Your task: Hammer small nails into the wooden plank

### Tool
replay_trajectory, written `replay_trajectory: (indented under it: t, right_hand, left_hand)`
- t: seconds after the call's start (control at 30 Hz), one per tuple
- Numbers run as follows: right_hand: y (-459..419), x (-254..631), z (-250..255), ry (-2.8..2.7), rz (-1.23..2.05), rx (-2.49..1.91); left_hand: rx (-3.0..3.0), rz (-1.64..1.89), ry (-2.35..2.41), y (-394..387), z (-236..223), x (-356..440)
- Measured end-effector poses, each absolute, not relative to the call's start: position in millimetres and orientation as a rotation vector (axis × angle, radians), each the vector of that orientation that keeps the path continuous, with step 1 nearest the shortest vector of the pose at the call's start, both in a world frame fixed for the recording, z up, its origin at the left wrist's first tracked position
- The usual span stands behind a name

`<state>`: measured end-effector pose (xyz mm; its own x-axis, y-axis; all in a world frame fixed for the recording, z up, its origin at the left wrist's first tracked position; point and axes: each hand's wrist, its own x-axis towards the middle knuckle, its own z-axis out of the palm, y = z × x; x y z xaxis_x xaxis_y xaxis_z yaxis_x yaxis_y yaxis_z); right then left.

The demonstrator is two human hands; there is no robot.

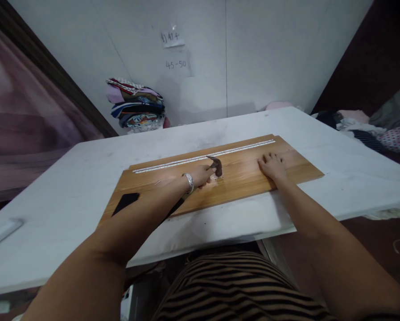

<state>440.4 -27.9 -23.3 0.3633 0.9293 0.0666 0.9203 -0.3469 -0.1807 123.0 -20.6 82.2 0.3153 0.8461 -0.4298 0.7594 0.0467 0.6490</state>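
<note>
A brown wooden board (240,178) lies across the white table (62,200). A thin white strip (203,157) runs along the board's far edge. My left hand (203,174), with a silver bracelet on the wrist, is closed round a small dark hammer (216,166) whose head rests on the board just below the strip. My right hand (272,166) lies flat on the board to the right, fingers spread, holding nothing. A black flat object (125,203) lies on the board's left end, partly hidden by my left forearm.
A stack of folded clothes (136,107) sits against the white wall behind the table, under two paper notes (175,51). More cloth (380,129) is piled at the right. A white bar (2,232) lies at the table's left edge.
</note>
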Motion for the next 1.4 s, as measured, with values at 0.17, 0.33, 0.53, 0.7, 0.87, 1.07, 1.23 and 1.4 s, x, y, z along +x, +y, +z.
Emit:
replay_trajectory:
  t: [0.17, 0.33, 0.53, 0.7, 0.87, 1.07, 1.23, 1.4]
  right_hand:
    - [-27.1, 441.3, -23.6, -1.681, 0.080, -2.426]
    - [-26.8, 441.8, -25.2, -1.670, 0.082, -2.431]
    - [-28.1, 440.6, -22.7, -1.675, 0.077, -2.433]
    - [-28.8, 439.8, -21.9, -1.689, 0.069, -2.436]
    - [-29.4, 439.8, -21.2, -1.698, 0.060, -2.436]
    - [-30.4, 438.7, -19.8, -1.687, 0.072, -2.430]
    - [-29.2, 439.1, -21.4, -1.680, 0.073, -2.433]
    - [-29.3, 439.1, -21.0, -1.680, 0.080, -2.433]
  left_hand:
    - [1.726, 0.103, 1.452, -23.9, 83.4, 123.7]
    - [1.720, 0.122, 1.446, -20.8, 83.8, 123.5]
    - [1.734, 0.109, 1.460, -22.6, 83.3, 124.6]
    - [1.716, 0.099, 1.460, -24.0, 83.8, 124.6]
    - [1.710, 0.125, 1.455, -21.6, 85.3, 123.6]
    - [1.725, 0.096, 1.472, -24.2, 85.2, 124.3]
    - [1.727, 0.104, 1.463, -23.8, 84.1, 123.9]
    - [1.729, 0.129, 1.460, -23.0, 85.5, 123.9]
